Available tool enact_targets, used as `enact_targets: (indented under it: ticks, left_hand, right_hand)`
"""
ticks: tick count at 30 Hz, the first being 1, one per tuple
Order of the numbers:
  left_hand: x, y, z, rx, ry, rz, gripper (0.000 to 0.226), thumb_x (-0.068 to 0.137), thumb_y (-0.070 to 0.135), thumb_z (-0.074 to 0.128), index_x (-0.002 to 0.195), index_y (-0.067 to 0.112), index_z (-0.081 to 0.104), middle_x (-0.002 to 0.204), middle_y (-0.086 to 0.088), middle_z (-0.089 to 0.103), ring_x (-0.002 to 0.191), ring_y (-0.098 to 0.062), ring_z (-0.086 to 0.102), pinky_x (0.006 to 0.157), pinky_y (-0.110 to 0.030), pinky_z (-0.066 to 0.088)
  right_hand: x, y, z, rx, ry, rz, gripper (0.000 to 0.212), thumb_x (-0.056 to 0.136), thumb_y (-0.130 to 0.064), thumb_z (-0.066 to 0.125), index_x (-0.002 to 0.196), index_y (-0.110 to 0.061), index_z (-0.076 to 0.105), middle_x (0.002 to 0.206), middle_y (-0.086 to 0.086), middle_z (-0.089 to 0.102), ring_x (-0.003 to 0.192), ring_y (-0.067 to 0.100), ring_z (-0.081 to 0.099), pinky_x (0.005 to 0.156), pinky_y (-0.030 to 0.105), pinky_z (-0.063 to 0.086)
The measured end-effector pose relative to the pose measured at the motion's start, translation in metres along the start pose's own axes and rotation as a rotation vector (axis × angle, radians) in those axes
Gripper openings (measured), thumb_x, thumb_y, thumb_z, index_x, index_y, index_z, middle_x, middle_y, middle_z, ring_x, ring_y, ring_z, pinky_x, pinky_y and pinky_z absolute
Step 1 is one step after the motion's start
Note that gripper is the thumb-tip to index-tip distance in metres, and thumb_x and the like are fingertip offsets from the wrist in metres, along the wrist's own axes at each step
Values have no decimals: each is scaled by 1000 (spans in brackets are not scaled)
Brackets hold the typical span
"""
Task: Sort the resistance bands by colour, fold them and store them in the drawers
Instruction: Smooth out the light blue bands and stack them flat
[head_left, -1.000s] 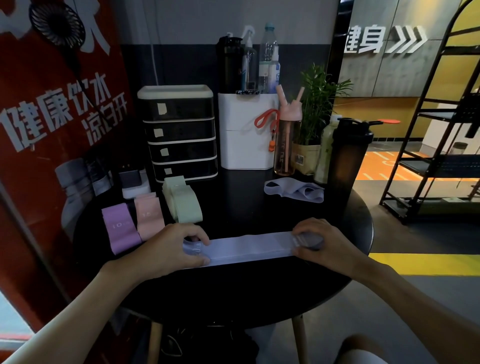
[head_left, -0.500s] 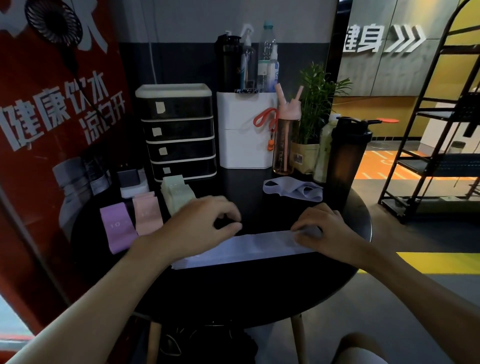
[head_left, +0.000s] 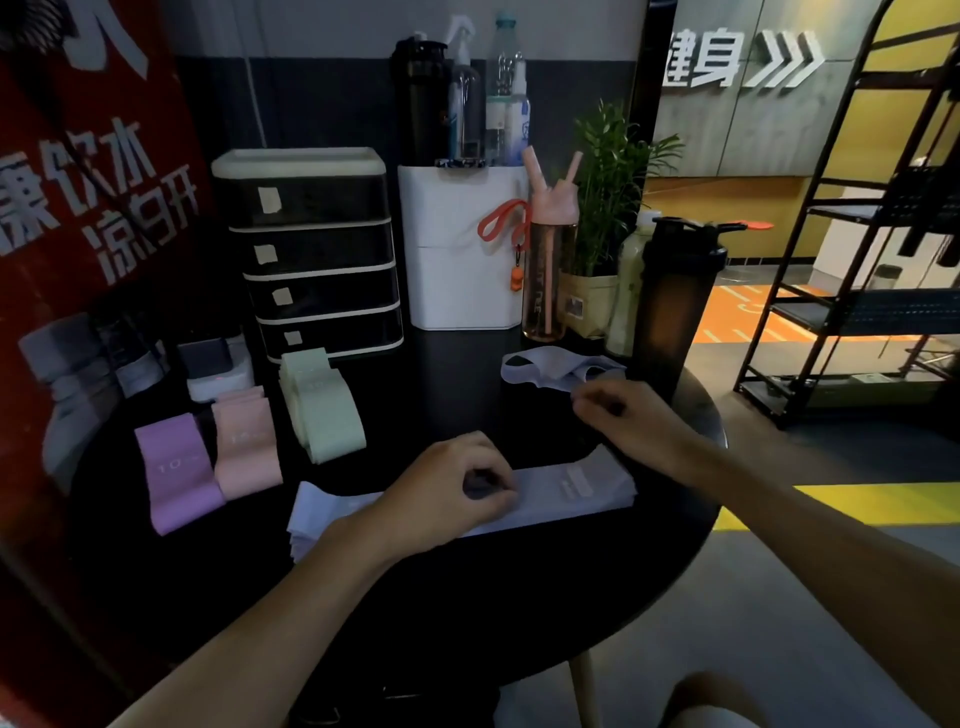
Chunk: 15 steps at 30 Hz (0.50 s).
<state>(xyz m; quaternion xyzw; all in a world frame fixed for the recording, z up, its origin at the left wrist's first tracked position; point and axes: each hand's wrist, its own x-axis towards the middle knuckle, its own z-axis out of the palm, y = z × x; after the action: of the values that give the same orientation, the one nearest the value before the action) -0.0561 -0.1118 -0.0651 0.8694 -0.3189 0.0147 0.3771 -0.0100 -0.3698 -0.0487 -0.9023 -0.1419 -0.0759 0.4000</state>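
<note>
A long lavender band (head_left: 571, 488) lies flat across the front of the round black table (head_left: 519, 597). My left hand (head_left: 447, 488) sits on its middle, fingers curled, thumb and forefinger pinching the band. My right hand (head_left: 634, 421) hovers off the band's right end, loosely curled and holding nothing. Just beyond it lies a crumpled lavender band (head_left: 550, 366). Folded purple (head_left: 176, 467), pink (head_left: 244, 447) and green (head_left: 322, 410) bands lie at the left. The black drawer unit (head_left: 311, 249) stands behind them, all drawers closed.
A white box (head_left: 462, 260) topped with bottles, a pink bottle (head_left: 545, 280), a potted plant (head_left: 602, 208) and a dark shaker (head_left: 675, 301) line the table's back right. A small grey-and-white device (head_left: 213, 364) sits at the left. A black rack (head_left: 872, 260) stands on the floor at the right.
My left hand left the band's left end and came down on its middle. My right hand let go of the right end and lifted towards the crumpled band.
</note>
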Motion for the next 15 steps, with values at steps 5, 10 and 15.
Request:
enact_targets:
  ticks: [5, 10, 15]
  left_hand:
    - [-1, -2, 1, 1, 13, -8, 7, 86, 23, 75, 83, 28, 72, 94, 14, 57, 85, -7, 60, 74, -13, 43]
    - [0, -3, 1, -12, 24, -5, 3, 85, 26, 76, 85, 27, 73, 95, 16, 56, 85, -6, 59, 73, -12, 41]
    - [0, -4, 0, -14, 19, -1, 4, 86, 26, 76, 88, 24, 74, 97, 16, 55, 85, -4, 58, 73, -10, 38]
  right_hand:
    - [75, 40, -4, -169, 97, 279, 50, 94, -48, 44, 141, -33, 40, 131, 6, 55, 123, 34, 46, 99, 45, 46]
    - [96, 51, 5, -353, 16, 323, 44, 96, -47, 38, 140, -40, 41, 140, 6, 47, 132, 37, 33, 108, 51, 30]
    - [90, 56, 20, -491, -63, 222, 34, 88, -58, 21, 84, -52, 54, 115, 4, 56, 118, 32, 48, 100, 57, 32]
